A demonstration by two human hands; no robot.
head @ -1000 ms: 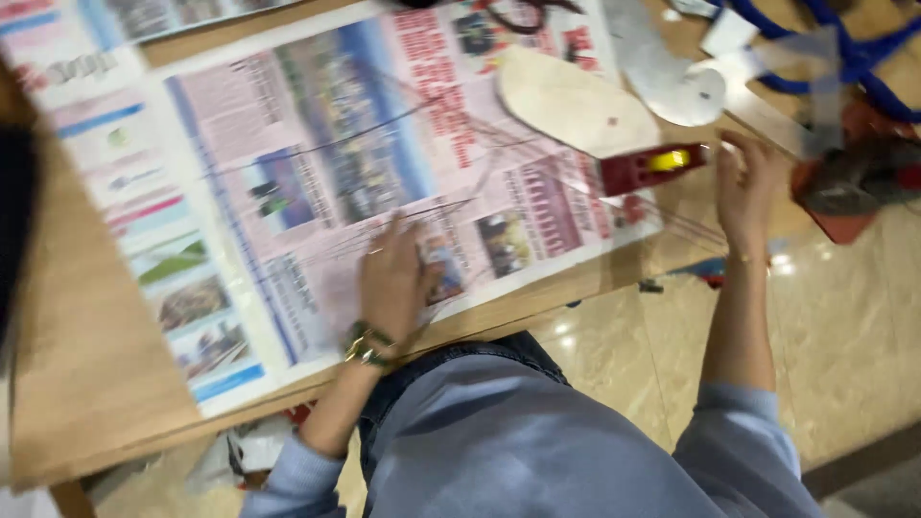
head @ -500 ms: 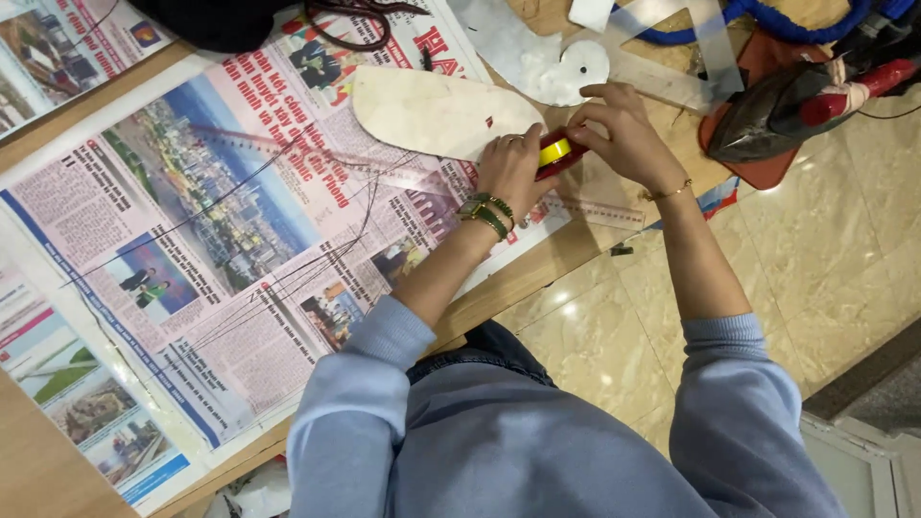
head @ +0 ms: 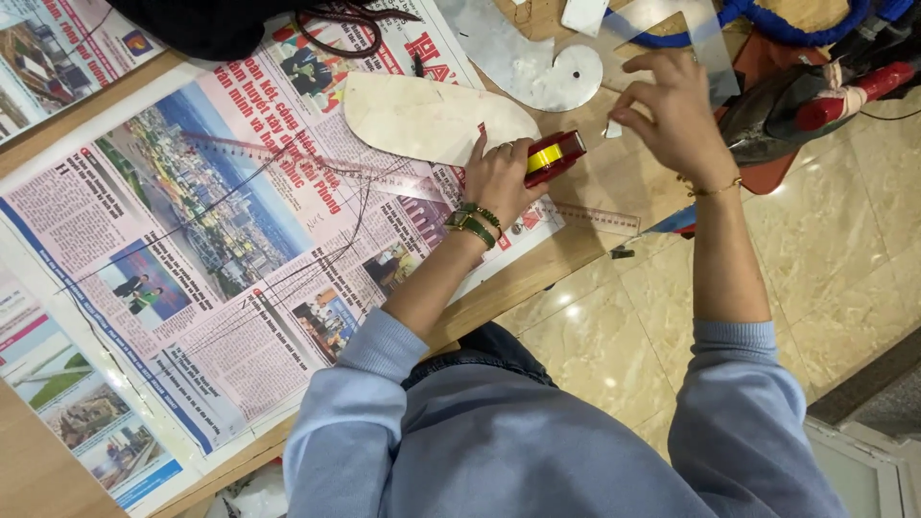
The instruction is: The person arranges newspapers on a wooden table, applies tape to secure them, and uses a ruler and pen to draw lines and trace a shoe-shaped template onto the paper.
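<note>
Holding tape dispenser (head: 554, 156), newspaper (head: 192, 249), iron (head: 806, 96) nr right hand (head: 672, 120)

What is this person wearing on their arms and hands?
Both arms have light blue long sleeves pushed up the forearm. The left hand is bare, with a gold watch and green bead bracelet at the wrist. The right hand has a thin gold bracelet.
</note>
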